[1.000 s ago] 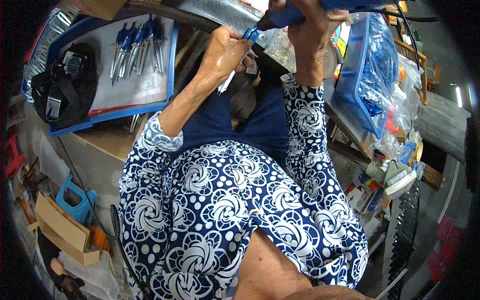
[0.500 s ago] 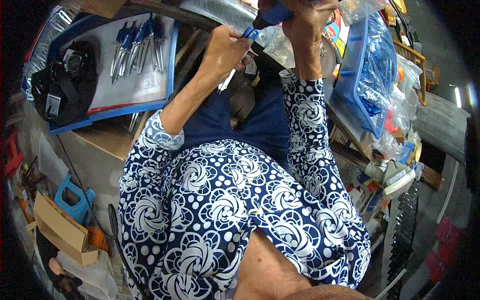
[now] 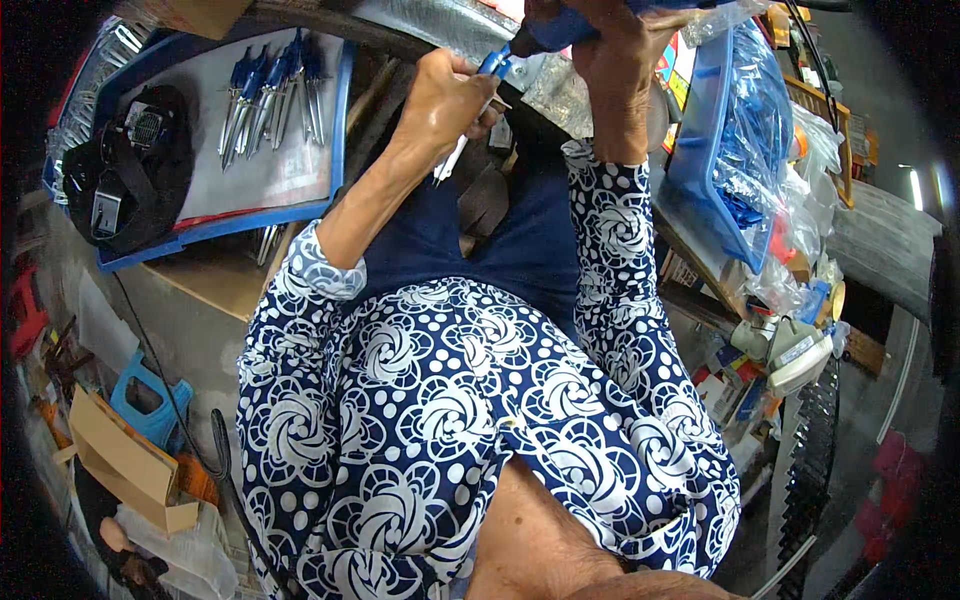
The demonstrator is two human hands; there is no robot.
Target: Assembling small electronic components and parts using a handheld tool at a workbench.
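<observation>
My left hand (image 3: 445, 105) is closed round a slim silver pointed tool with a blue end (image 3: 495, 64). Its pale tip (image 3: 450, 163) sticks out below my fingers, toward my lap. At the top edge, my right hand (image 3: 612, 62) grips a blue power screwdriver (image 3: 562, 28), partly cut off by the frame. The screwdriver's dark nose meets the blue end of the tool, or lies right against it; I cannot tell which. Several similar blue-and-silver pointed tools (image 3: 268, 95) lie side by side in a blue tray (image 3: 345, 120) at the left.
A black strapped device (image 3: 125, 170) sits in the left tray. To the right, a blue bin (image 3: 695, 150) holds blue parts in clear plastic (image 3: 745, 130). A grey-white device (image 3: 795, 350) lies at the right; a cardboard box (image 3: 120, 450) and a blue stool (image 3: 150, 400) are at lower left.
The blue end of the tool in my left hand has tilted and risen slightly. My right hand and the screwdriver have shifted a little to the right.
</observation>
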